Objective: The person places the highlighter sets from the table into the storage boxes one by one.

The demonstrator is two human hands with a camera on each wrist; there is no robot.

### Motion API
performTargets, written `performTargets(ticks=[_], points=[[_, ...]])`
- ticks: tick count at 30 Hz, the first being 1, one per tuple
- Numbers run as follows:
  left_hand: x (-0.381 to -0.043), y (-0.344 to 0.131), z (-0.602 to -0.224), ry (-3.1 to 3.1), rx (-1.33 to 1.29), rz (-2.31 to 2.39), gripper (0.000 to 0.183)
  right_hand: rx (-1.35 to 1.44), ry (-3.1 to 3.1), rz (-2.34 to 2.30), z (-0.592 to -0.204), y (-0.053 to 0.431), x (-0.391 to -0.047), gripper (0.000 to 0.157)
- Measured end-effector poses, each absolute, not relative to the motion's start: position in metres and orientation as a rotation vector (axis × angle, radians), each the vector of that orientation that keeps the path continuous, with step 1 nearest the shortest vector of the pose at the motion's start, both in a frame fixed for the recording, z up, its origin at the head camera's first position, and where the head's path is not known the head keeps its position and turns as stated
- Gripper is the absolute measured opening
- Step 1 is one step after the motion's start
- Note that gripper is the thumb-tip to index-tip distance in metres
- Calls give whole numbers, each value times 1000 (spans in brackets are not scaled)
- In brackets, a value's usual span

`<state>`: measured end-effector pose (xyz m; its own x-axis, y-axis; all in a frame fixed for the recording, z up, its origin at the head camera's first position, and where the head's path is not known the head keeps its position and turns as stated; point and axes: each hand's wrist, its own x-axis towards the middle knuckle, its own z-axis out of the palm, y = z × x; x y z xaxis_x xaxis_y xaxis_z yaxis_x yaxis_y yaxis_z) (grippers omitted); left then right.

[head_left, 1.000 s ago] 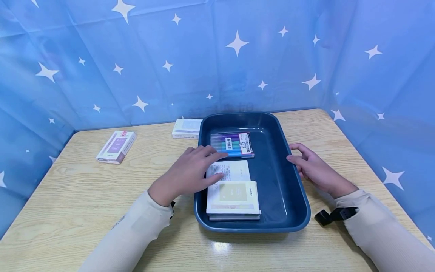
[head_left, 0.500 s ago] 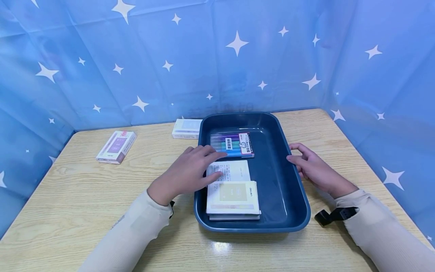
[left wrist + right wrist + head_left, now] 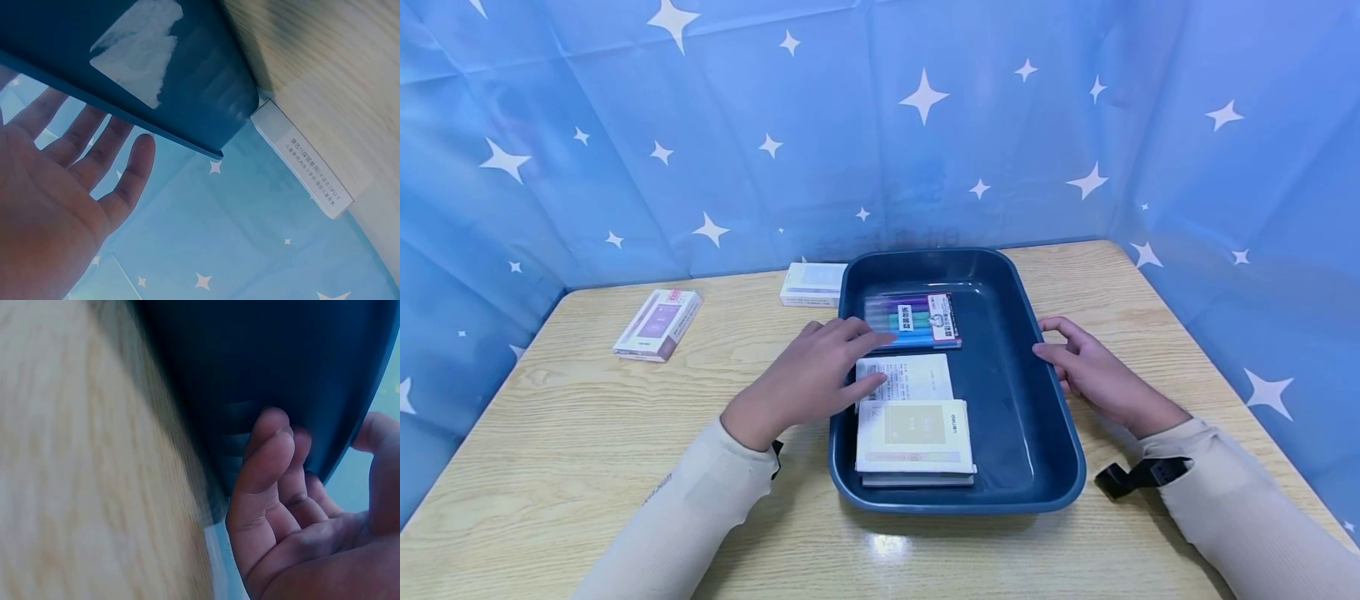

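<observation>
A dark blue plastic tray (image 3: 1015, 400) stands on the table. Inside lie a clear pack of coloured pens (image 3: 917, 321), a white box face down (image 3: 925, 377), and a yellow-and-white box (image 3: 917, 433) stacked on another. My left hand (image 3: 812, 371) hovers over the tray's left rim, fingers spread and holding nothing; the left wrist view shows its palm (image 3: 56, 206) beside the rim. At the right rim my right hand (image 3: 1093, 367) grips the tray, thumb over the edge. In the right wrist view its fingers (image 3: 265, 456) curl against the outer wall.
A purple-and-white box (image 3: 658, 325) lies on the table (image 3: 587, 450) at the left. Another white box (image 3: 811, 283) sits behind the tray's left rim, near the back edge. A blue curtain with white stars (image 3: 775, 100) surrounds the table's back and sides.
My left hand has drawn slightly to the left, away from the boxes. My right hand, the tray and its contents stay in place.
</observation>
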<state>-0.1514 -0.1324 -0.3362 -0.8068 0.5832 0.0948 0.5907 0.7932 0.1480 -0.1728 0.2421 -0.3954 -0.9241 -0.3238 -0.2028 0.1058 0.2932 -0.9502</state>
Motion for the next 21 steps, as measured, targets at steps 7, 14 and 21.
performTargets(ticks=[7, 14, 21], points=[[-153, -136, -334, -2972, -923, -296, 51, -179, 2230, -1633, -395, 242, -172, 33], [-155, -138, -334, -2994, -902, -316, 51, -178, 2234, -1630, -395, 243, -173, 34], [-158, -143, -335, -2970, -888, -330, 50, -175, 2222, -1639, -394, 243, -172, 34]])
